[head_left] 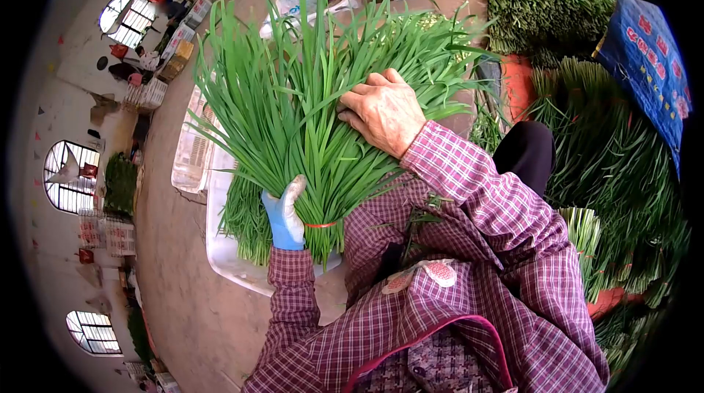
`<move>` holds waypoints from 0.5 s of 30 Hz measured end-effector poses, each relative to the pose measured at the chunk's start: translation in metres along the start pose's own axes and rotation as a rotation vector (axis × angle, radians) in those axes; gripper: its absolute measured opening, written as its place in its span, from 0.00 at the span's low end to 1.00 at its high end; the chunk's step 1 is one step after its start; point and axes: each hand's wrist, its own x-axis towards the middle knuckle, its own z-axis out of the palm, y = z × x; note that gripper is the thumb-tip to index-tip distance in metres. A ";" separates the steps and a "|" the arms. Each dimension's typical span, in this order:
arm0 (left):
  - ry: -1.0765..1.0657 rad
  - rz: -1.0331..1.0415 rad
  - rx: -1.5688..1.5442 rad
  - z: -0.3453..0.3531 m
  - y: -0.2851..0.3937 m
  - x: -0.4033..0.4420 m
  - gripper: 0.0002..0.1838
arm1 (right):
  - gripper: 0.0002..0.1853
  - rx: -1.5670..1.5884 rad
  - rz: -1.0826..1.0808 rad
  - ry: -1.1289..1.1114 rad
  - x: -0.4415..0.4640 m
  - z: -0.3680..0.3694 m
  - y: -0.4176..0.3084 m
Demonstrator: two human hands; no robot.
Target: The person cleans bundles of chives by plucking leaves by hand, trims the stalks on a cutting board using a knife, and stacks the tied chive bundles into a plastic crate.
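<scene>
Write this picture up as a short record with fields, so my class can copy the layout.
left hand: gloved, beside the lower stems
right hand: bare, fingers curled at the upper leaves
bunch: long green leaves, fanned out at the top
band: red, across the lower stems
container: white tub, more greens inside
right side: piled greens, blue printed bag
background: arched windows
</scene>
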 end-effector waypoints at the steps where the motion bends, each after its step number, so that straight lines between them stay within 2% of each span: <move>1: -0.009 0.004 -0.009 -0.002 -0.004 0.001 0.26 | 0.10 0.013 0.007 0.012 0.000 0.001 0.000; 9: -0.037 -0.008 -0.006 -0.007 -0.008 0.002 0.27 | 0.17 0.116 0.101 0.039 -0.002 -0.004 -0.002; 13: -0.037 -0.016 0.011 -0.010 -0.009 0.002 0.28 | 0.16 0.099 0.066 0.049 -0.003 -0.002 0.000; 15: -0.051 -0.012 0.041 -0.009 -0.009 0.002 0.28 | 0.17 0.029 0.050 -0.056 -0.003 -0.003 0.000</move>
